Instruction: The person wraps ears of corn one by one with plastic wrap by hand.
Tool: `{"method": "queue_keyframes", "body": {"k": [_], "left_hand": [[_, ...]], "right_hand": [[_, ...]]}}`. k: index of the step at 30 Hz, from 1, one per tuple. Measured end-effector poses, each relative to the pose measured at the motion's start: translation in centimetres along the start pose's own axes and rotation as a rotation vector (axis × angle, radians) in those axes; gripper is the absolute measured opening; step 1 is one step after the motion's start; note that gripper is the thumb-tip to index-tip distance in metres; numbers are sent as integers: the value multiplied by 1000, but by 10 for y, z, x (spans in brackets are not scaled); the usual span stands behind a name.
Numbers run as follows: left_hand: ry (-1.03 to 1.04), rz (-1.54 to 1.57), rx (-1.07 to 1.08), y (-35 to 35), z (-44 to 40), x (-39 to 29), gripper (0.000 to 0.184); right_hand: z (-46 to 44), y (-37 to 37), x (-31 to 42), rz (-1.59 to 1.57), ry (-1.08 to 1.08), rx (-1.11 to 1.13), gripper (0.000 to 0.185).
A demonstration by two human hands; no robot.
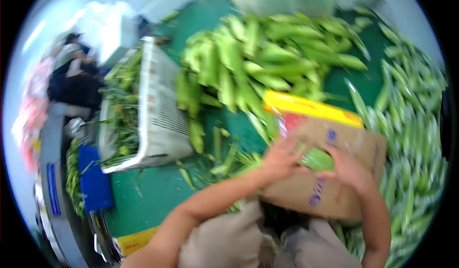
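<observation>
2 hands, left point(282, 160) and right point(349, 167), grasp 1 green vegetable point(317, 159) between them, above the cardboard box point(330, 172); white basket point(155, 110) stands left of box.

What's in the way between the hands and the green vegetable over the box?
Nothing I can see. The left hand and right hand are at opposite sides of the green vegetable, above the cardboard box.

A produce packing room, corn heaped point(275, 52), vegetable crate point(160, 110).
</observation>
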State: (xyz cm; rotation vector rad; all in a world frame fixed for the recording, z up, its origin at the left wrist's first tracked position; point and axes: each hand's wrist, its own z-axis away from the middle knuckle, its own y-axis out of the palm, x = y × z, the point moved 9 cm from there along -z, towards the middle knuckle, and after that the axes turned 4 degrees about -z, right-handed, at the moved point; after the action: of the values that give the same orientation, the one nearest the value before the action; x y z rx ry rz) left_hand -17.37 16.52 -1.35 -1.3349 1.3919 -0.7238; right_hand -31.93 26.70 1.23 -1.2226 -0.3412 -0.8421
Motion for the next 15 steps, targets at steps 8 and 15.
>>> {"method": "queue_keyframes", "body": {"k": [8,15], "left_hand": [[-168,93,69,-20,-60,6,45],[-368,166,416,-1,-38,0,40]], "right_hand": [[26,3,25,470,-245,-637,78],[14,27,-13,333,-155,-243,67]]}}
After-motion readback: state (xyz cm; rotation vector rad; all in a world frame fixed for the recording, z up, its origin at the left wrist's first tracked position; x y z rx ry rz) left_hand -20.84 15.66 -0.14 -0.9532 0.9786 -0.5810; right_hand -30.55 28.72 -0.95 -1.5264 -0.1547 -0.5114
